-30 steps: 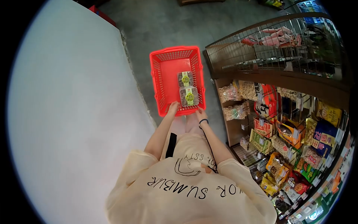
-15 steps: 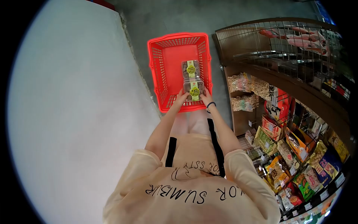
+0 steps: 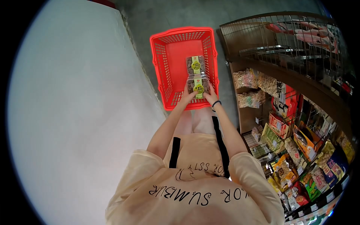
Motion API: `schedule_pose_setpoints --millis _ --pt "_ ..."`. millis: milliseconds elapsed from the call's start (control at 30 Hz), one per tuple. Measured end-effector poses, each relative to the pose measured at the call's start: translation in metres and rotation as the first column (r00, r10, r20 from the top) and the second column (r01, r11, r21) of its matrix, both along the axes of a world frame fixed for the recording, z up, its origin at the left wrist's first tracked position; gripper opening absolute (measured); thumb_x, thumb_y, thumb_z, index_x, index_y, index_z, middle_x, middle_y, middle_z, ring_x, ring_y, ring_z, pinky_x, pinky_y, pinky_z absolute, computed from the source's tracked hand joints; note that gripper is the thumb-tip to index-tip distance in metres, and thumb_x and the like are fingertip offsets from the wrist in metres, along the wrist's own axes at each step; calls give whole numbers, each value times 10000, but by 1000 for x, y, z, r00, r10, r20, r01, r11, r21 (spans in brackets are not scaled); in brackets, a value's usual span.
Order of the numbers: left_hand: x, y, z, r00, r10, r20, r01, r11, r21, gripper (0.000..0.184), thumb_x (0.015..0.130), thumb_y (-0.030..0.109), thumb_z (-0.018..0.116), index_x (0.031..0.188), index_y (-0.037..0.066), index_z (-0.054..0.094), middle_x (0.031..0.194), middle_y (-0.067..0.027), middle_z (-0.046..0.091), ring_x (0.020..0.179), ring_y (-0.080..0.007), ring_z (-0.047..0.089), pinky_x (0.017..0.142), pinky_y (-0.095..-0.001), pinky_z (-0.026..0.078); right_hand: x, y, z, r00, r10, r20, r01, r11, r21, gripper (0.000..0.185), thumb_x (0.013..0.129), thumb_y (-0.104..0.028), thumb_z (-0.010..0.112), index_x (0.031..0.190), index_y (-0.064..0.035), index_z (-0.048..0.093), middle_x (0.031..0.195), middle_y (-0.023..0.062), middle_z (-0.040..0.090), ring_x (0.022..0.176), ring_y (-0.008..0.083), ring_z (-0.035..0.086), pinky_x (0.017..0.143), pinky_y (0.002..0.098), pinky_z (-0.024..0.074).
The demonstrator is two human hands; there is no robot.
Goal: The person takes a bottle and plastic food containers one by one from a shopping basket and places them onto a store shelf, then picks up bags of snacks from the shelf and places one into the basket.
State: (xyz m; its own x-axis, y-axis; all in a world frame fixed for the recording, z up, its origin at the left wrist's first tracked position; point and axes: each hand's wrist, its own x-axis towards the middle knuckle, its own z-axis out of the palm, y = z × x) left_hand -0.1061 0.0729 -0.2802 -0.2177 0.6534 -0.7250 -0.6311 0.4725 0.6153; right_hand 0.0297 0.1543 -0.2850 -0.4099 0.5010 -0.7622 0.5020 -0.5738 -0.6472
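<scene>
Head view. Both hands are closed on the near box (image 3: 198, 87), a clear package with a yellow-green label, inside the red basket (image 3: 183, 47). The left hand (image 3: 189, 95) grasps its left side and the right hand (image 3: 210, 95) its right side; the box thus lies between the two hands, and its far part extends beyond the grip. The thumbs rest at the near part of its top, with the label running between them. Whether the box bears on the basket floor or is raised cannot be told.

The far box (image 3: 195, 65), of similar appearance, lies just beyond the near one, outside the grip, in the right half of the basket. A dark band (image 3: 216, 104) encircles the right wrist. The basket lies ahead of the person's legs (image 3: 202, 120), above the grey floor (image 3: 157, 13); its support is not visible.

To the left extends a broad pale surface (image 3: 75, 112). To the right stands a rack (image 3: 244, 43), with packaged goods (image 3: 249, 99) on its lower levels and pink packs (image 3: 317, 38) behind wire at its far, upper part.
</scene>
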Motion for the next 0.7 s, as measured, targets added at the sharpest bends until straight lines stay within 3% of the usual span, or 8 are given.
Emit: schedule_pose_setpoints --millis 133,200,233,300,400,500,633,700 --pt "-5 -6 29 995 -3 -98 14 994 105 838 733 18 607 1389 88 90 1334 -127 314 1194 -224 376 931 -340 395 -9 -7 45 994 -46 -97 46 999 -4 762 713 68 476 1385 -60 141 1372 113 287 1245 199 317 990 268 291" --pt "-16 1 80 998 -21 57 21 1000 1 825 736 3 598 1383 48 87 1344 -132 300 1213 -216 352 989 -322 325 -8 -17 60 982 -38 -185 70 983 169 788 719 -23 539 1393 -105 139 1358 143 329 1222 227 366 977 285 318" --pt "-14 -7 78 998 -30 56 29 999 15 825 736 3 598 1383 48 87 1344 -132 300 1213 -216 352 989 -322 325 -6 -20 72 974 -49 -221 68 995 76 834 714 0 536 1400 -87 69 1391 143 266 1250 218 320 985 284 309" --pt "-11 -20 75 993 -15 -113 35 983 182 800 749 5 589 1377 21 95 1339 -139 306 1226 -212 337 1015 -314 278 -5 -34 88 958 -65 -279 100 988 114 851 715 2 535 1400 -85 37 1401 142 239 1266 216 288 990 285 302" --pt "-15 -32 110 967 -90 -239 153 953 263 787 763 29 591 1375 8 97 1343 -156 303 1227 -217 336 1004 -317 295 -1 -55 126 923 -115 -367 164 981 103 870 722 32 508 1404 -103 -16 1420 110 175 1284 196 240 1010 292 271" --pt "-13 -44 143 886 -175 -429 283 938 202 776 778 52 591 1369 -13 93 1351 -174 292 1218 -222 347 998 -317 303 3 -76 165 884 -175 -434 230 970 77 882 725 67 479 1406 -124 -48 1435 81 115 1298 184 204 1035 303 231" --pt "1 -56 181 910 -171 -378 271 935 229 794 770 90 600 1361 -41 86 1362 -207 269 1232 -270 340 993 -331 309 14 -101 202 834 -252 -491 337 937 91 903 693 63 494 1402 -93 -45 1441 107 100 1317 216 167 1052 341 204" --pt "6 -60 190 850 -234 -471 373 900 227 798 762 91 603 1360 -42 93 1363 -220 265 1235 -290 337 989 -340 313 21 -107 224 808 -304 -505 406 908 103 892 684 83 473 1400 -79 -32 1436 107 113 1321 215 153 1064 344 172"
